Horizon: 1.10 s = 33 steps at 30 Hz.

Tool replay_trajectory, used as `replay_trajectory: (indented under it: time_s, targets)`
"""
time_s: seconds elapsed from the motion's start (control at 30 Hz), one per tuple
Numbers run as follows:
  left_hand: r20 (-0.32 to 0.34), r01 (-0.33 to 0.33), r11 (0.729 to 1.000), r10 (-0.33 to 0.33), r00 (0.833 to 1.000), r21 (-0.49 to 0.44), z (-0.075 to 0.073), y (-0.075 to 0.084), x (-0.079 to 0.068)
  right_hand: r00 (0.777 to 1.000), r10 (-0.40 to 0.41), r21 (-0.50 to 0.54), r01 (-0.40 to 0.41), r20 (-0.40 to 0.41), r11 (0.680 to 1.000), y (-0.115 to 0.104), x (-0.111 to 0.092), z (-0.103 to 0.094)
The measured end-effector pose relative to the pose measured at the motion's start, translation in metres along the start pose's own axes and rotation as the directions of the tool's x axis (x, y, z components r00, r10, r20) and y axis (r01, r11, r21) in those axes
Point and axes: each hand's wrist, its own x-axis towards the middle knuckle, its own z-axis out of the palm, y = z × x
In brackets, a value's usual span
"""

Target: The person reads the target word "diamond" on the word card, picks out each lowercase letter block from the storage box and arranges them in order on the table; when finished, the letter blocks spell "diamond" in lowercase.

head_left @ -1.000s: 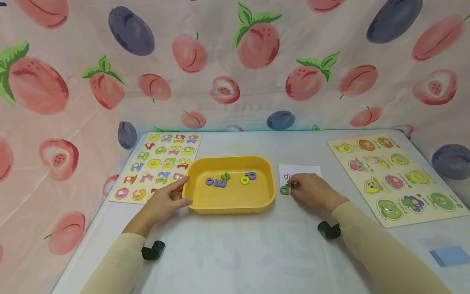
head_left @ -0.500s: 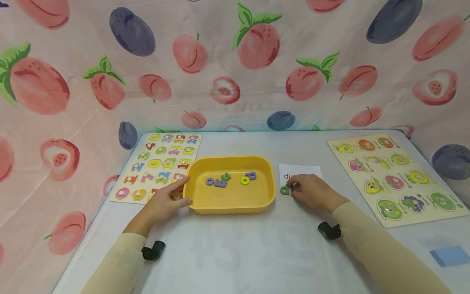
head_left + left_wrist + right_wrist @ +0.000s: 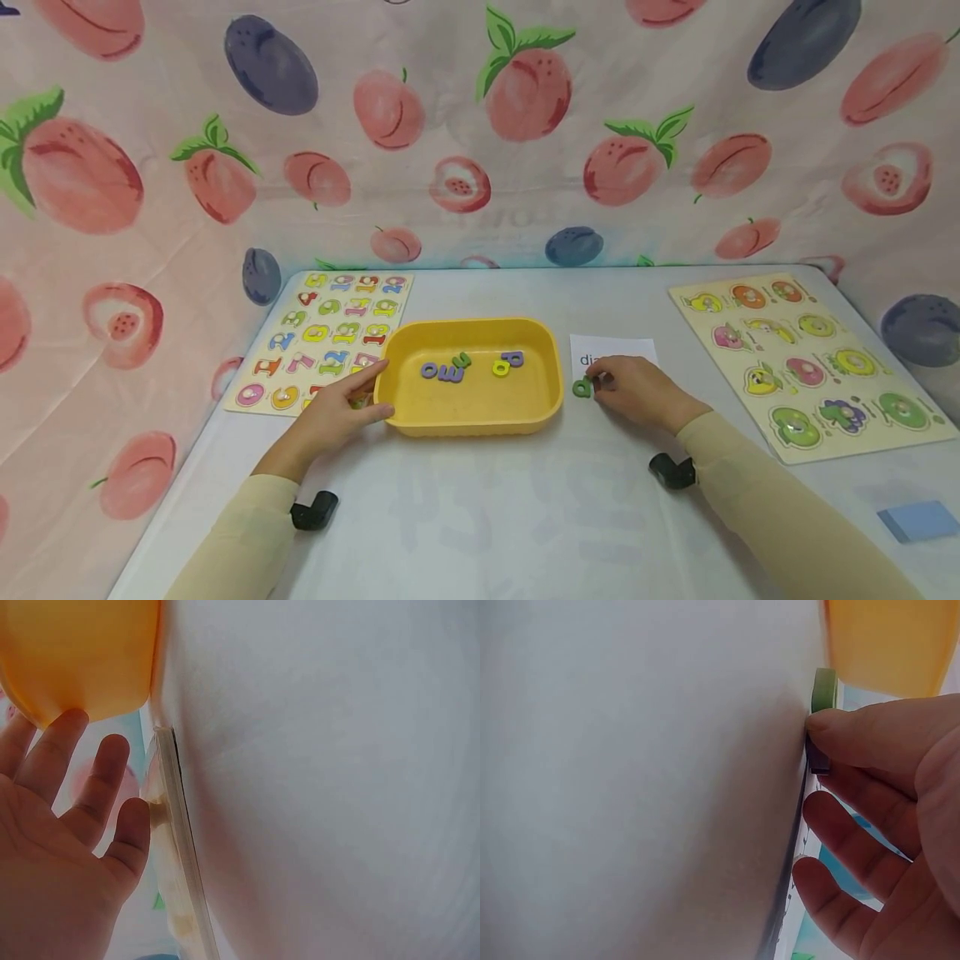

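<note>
My left hand [image 3: 341,408] rests at the left end of the yellow tray [image 3: 468,421], its spread fingertips touching the outer wall. In the left wrist view those fingers [image 3: 73,720] are loosely extended. Inside the tray lie several letters, among them a purple "m" [image 3: 450,375], a green letter [image 3: 461,359] and a yellow letter [image 3: 500,367]. Right of the tray, my right hand [image 3: 641,387] pinches a dark purple letter [image 3: 819,759], mostly hidden by the thumb. A green letter [image 3: 581,388] lies right beside it on the table, below a printed white card [image 3: 622,342] partly covered by the hand.
A number puzzle board [image 3: 303,342] lies at the left, partly behind the tray. The fruit puzzle board [image 3: 810,367] lies at the right. Near the right edge is a blue block [image 3: 918,522]. A fruit-patterned cloth [image 3: 465,100] hangs behind the white table.
</note>
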Motion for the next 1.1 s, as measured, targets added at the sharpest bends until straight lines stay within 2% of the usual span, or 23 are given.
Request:
replay_trajectory:
  time_s: [0.7, 0.93, 1.03, 1.1]
  targets:
    - [0.002, 0.012, 1.000, -0.012, 1.000, 0.016, 0.001, -0.002, 0.001, 1.000, -0.005, 0.010, 0.005, 0.002, 1.000, -0.002, -0.002, 0.000]
    - [-0.006, 0.003, 1.000, -0.003, 1.000, -0.002, 0.000, -0.001, 0.001, 0.995, -0.067, -0.018, 0.066, -0.068, 0.998, -0.011, -0.009, -0.012]
    - [0.000, 0.006, 1.000, -0.006, 1.000, -0.003, 0.000, 0.000, 0.001, 0.992, -0.074, -0.009, 0.073, -0.098, 0.997, -0.025, -0.013, -0.018]
    - [0.003, 0.005, 1.000, -0.005, 1.000, -0.001, 0.000, -0.001, 0.002, 0.983, -0.122, -0.015, 0.121, -0.134, 0.993, -0.036, -0.014, -0.019]
